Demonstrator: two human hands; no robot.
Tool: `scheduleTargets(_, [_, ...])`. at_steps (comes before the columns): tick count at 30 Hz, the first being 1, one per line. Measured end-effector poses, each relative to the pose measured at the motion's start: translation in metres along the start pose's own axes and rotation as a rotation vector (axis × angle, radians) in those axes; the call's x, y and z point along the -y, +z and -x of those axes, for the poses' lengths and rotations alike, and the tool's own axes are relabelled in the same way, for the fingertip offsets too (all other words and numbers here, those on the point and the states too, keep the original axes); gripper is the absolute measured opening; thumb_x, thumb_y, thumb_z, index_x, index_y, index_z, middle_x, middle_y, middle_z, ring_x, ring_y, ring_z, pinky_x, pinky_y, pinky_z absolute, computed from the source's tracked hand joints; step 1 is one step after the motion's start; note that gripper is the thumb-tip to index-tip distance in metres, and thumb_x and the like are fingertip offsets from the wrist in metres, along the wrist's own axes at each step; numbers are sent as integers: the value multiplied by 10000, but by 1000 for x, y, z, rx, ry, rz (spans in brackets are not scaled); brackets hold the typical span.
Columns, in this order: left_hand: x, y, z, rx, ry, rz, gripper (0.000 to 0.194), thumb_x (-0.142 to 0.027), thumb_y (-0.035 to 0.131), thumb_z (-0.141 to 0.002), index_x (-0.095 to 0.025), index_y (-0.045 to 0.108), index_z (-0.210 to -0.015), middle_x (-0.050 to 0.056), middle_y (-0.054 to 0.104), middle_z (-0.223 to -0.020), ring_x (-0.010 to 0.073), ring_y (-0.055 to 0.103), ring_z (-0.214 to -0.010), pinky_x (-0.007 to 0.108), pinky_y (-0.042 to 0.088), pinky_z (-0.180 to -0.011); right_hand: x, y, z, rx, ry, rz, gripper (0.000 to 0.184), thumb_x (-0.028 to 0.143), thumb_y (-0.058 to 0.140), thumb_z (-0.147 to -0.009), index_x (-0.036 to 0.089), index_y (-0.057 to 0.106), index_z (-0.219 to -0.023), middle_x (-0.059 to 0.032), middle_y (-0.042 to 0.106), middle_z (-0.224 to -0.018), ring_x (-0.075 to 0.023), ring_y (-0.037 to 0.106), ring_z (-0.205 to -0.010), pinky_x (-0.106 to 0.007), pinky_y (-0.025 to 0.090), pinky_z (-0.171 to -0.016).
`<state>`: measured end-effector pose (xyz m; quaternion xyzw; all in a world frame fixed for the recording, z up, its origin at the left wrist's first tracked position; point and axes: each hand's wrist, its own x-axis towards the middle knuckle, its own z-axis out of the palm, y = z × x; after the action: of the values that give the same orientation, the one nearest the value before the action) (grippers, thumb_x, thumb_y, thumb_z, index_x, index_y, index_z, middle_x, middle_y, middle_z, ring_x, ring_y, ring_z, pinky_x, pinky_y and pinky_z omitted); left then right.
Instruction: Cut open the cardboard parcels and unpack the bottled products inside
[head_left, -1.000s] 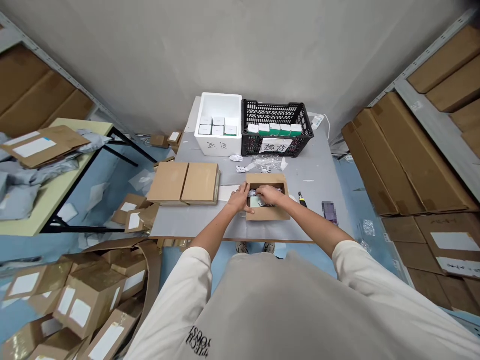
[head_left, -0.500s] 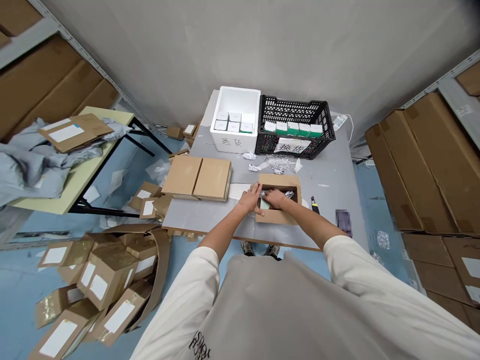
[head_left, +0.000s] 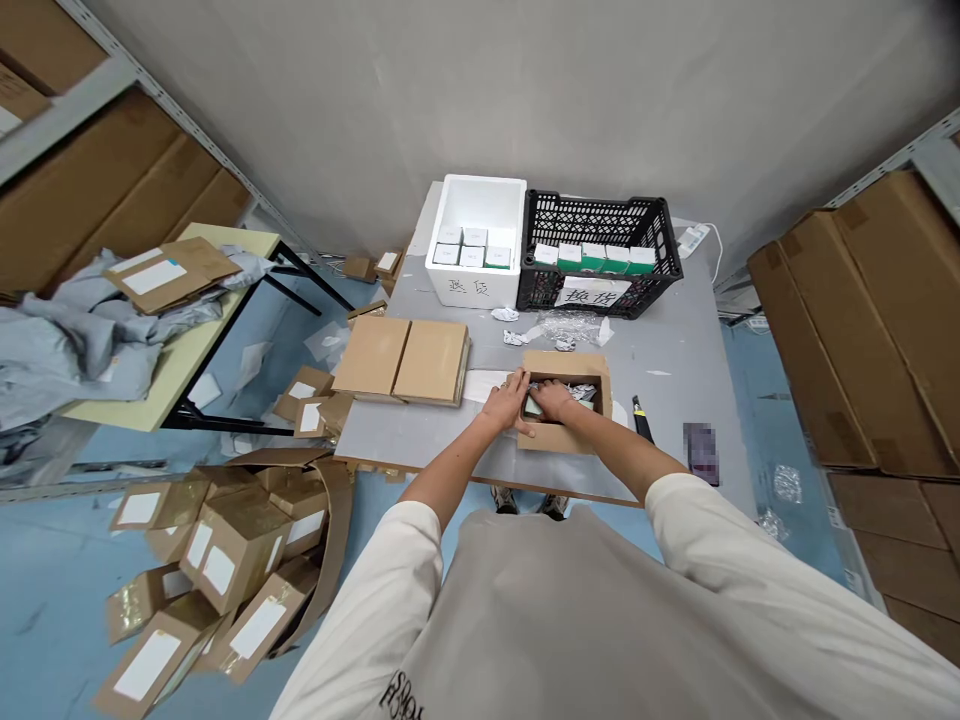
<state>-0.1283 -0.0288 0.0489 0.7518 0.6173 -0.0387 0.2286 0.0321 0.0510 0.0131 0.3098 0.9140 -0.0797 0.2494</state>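
An open cardboard box stands near the front edge of the table, its flaps folded outward. My left hand grips its left wall, thumb apart from the fingers on the near side. My right hand reaches down inside, fingers bent toward the left end; their tips and whatever they hold are hidden. A pale green item shows partly beside these fingers. Crumpled silvery-white paper lies in the box to the right of my right hand.
Two flat brown boxes sit left. Behind are a white foam box and a black crate, both holding small boxes. A utility knife and a blurred-out dark object lie right. Parcels fill the floor at left.
The whole view has shifted slightly to the right. My right hand stays inside the box, and less of the pale green item shows beside it. My left hand keeps its place on the wall.
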Motion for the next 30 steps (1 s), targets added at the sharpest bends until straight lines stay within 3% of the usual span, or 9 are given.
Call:
scheduleTargets(6, [3, 2, -2, -18, 2, 3, 1548, -774, 860, -559, -244, -81, -1668, 253, -1, -1728, 466, 488, -1389, 530, 431, -1070, -6, 0, 7, -55, -12, -19, 717, 435, 842, -713, 146, 565, -1308, -228, 684, -1242, -388, 614, -1168, -449, 403, -1027])
scheduleTargets(11, [6, 4, -5, -16, 8, 17, 1534, -754, 867, -562, -247, -68, -1667, 241, 3, -1731, 465, 442, -1429, 532, 434, -1078, -21, -16, 34, -130, -30, -142, 568, 449, 764, -756, 180, 536, -1201, -180, 681, -1195, -354, 594, -1133, -412, 382, -1001])
scheduleTargets(15, [6, 4, -6, -14, 0, 27, 1541, -729, 881, -555, -248, -74, -1665, 246, 1, -1729, 467, 442, -1428, 539, 429, -1079, -31, -31, 65, -303, 22, -304, 477, 487, 709, -777, 220, 507, -1117, -111, 678, -1111, -332, 563, -1125, -411, 337, -1025])
scheduleTargets(18, [5, 3, -6, -18, 2, 28, 1527, -716, 879, -568, -266, -85, -1663, 237, -8, -1732, 468, 456, -1416, 538, 427, -1079, -36, -40, 86, -437, 161, -392, 452, 495, 681, -772, 231, 492, -1086, -93, 653, -1070, -332, 540, -1107, -409, 335, -1008])
scheduleTargets(21, [4, 2, -7, 13, -2, 7, 1540, -705, 884, -565, -267, -106, -1661, 227, -35, -1735, 472, 443, -1426, 537, 428, -1079, -45, -51, 102, -629, 293, -577, 453, 475, 694, -738, 245, 453, -1047, -58, 600, -1028, -297, 521, -1032, -377, 379, -927])
scheduleTargets(24, [2, 1, -8, 50, -16, -19, 1560, -710, 886, -557, -246, -114, -1661, 227, -66, -1733, 479, 430, -1432, 535, 423, -1088, -65, -69, 117, -914, 344, -834, 506, 464, 737, -692, 261, 396, -1006, -1, 517, -972, -235, 486, -936, -332, 403, -832])
scheduleTargets(27, [0, 1, -7, 37, -23, -28, 1550, -710, 881, -570, -245, -119, -1660, 229, -72, -1732, 479, 430, -1433, 523, 416, -1093, -96, -92, 136, -1235, 322, -976, 525, 399, 758, -676, 265, 350, -978, 27, 447, -935, -180, 443, -870, -310, 401, -811])
scheduleTargets(30, [-3, 1, -5, 29, -27, -36, 1534, -704, 879, -582, -239, -105, -1663, 236, -59, -1731, 482, 439, -1426, 519, 414, -1090, -133, -109, 160, -1421, 320, -992, 534, 368, 772, -678, 265, 336, -969, 30, 404, -934, -164, 427, -867, -304, 407, -822])
